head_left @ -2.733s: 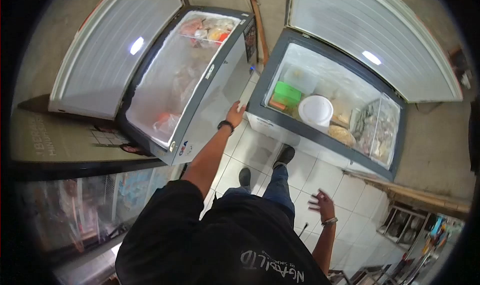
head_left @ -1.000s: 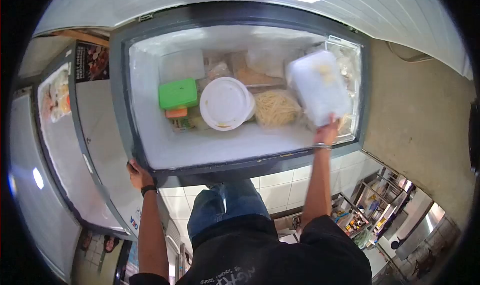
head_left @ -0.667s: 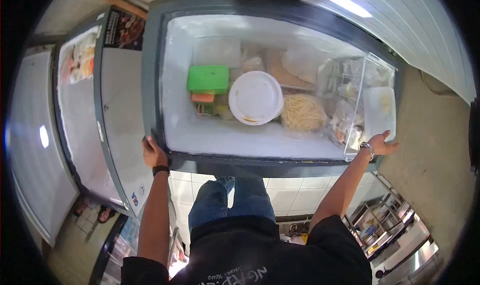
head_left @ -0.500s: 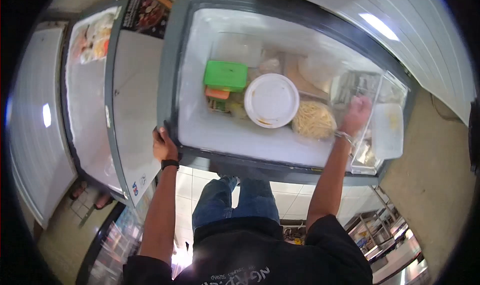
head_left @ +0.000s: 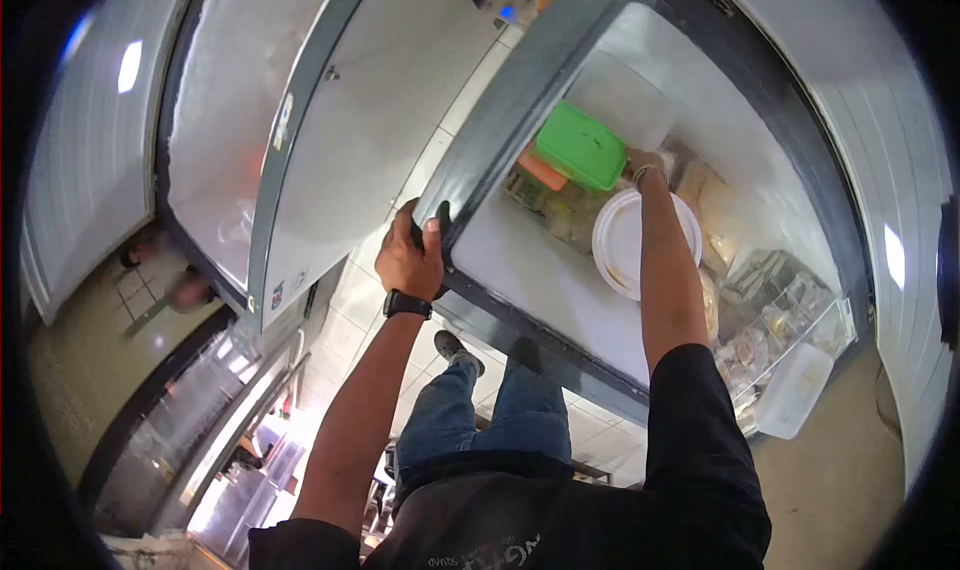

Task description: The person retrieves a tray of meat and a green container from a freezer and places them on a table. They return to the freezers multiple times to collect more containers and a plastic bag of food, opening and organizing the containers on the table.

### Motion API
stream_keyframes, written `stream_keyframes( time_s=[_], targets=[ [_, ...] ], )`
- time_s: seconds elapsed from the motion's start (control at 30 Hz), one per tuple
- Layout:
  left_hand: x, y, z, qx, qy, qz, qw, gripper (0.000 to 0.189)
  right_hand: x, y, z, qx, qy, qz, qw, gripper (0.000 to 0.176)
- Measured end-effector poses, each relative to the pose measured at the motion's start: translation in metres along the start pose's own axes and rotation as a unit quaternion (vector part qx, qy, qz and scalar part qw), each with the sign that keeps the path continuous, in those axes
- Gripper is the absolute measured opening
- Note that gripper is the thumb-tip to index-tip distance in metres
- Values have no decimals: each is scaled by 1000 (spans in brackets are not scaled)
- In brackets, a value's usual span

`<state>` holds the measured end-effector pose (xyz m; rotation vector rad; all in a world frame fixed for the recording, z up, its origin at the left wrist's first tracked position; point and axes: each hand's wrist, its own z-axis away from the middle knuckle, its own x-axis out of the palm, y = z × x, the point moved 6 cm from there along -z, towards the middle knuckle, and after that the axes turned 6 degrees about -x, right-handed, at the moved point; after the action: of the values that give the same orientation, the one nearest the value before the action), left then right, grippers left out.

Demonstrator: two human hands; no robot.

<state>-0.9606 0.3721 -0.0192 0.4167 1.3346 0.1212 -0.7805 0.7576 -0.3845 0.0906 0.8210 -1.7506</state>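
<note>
An open freezer [head_left: 520, 100] slants across the upper right of the frame, its white lid [head_left: 880, 160] raised at the right edge. A second freezer [head_left: 370, 110], also open, stands at upper left. The person's black shirt [head_left: 560, 530] fills the bottom centre, with jeans [head_left: 490, 410] just above it. Inside the first freezer, right of centre, is a white-topped tub [head_left: 615, 245], partly covered by the right forearm. Just above and left of it lies a green box [head_left: 580, 146]. A translucent box [head_left: 795, 390] sits tilted by the freezer's corner at lower right. The left hand [head_left: 412, 255], left of centre, is curled over the freezer's near corner, gripping it. The right hand [head_left: 645, 162] reaches inside, beside the green box's right end; its fingers are mostly hidden, so whether it grasps anything cannot be told. An orange box [head_left: 541, 168] shows along the green box's lower left side.
</note>
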Motion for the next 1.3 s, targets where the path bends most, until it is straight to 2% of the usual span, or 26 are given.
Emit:
stream_keyframes(
  time_s=[0.07, 0.2, 0.23, 0.3, 0.37, 0.5, 0.57, 0.6, 0.67, 0.7, 0.77, 0.8, 0.93, 1.03, 1.1, 1.13, 1.2, 1.23, 1.3],
  targets=[
    [-4, 4, -1, -1, 4, -3, 1000, 42, 23, 13, -8, -6, 4, 117, 993, 38],
    [-4, 3, -1, -18, -20, -10, 1000, 44, 3, -36, 56, -36, -32, 231, 972, 30],
    [-3, 3, -2, -17, -19, -9, 1000, 45, 5, -30, 67, -21, -60, 10, 998, 29],
    [-3, 2, -2, -15, -13, -7, 1000, 45, 2, -27, 73, -7, -83, -208, 975, 29],
    [-2, 1, 0, -15, -9, -5, 1000, 46, 1, -25, 76, -20, -192, -291, 937, 35],
    [-6, 3, -2, -29, -17, -9, 999, 46, -27, -11, 98, 42, -184, -350, 917, 34],
    [-7, 3, -2, -35, -21, 11, 999, 46, -38, -10, 118, 93, -200, -486, 846, 32],
    [-7, 3, -2, -37, -19, 17, 999, 46, -46, -15, 132, 90, -198, -482, 849, 32],
    [-9, 5, -1, -18, 2, 5, 1000, 46, -56, -32, 165, 80, -237, -540, 804, 30],
    [-10, 5, -1, -20, 3, 11, 1000, 46, -61, -27, 170, 77, -235, -536, 807, 30],
    [-10, 4, -1, -29, -6, 15, 999, 46, -63, -17, 174, 61, -314, -631, 707, 33],
    [-11, 5, -1, -23, 0, 19, 1000, 46, -65, -21, 179, 54, -320, -659, 678, 37],
    [-10, 4, 0, -35, -13, 17, 999, 48, -75, -13, 184, 39, -256, -673, 693, 42],
    [-8, 3, 0, -40, -21, 18, 999, 49, -78, -19, 191, 17, -255, -695, 672, 44],
    [-11, 5, 0, -14, 16, 12, 1000, 50, -81, -22, 195, -4, -239, -732, 639, 45],
    [-10, 4, 0, -15, 16, 13, 1000, 50, -81, -20, 193, -4, -239, -731, 640, 45],
    [-11, 4, 1, -12, 25, 14, 1000, 49, -80, -25, 193, 8, -300, -766, 568, 41],
    [-11, 4, 0, -13, 26, 14, 999, 49, -85, -23, 193, 8, -301, -766, 568, 41],
    [-11, 2, 1, -22, 15, 34, 999, 48, -102, -15, 193, -74, -213, -716, 660, 35]
  ],
)
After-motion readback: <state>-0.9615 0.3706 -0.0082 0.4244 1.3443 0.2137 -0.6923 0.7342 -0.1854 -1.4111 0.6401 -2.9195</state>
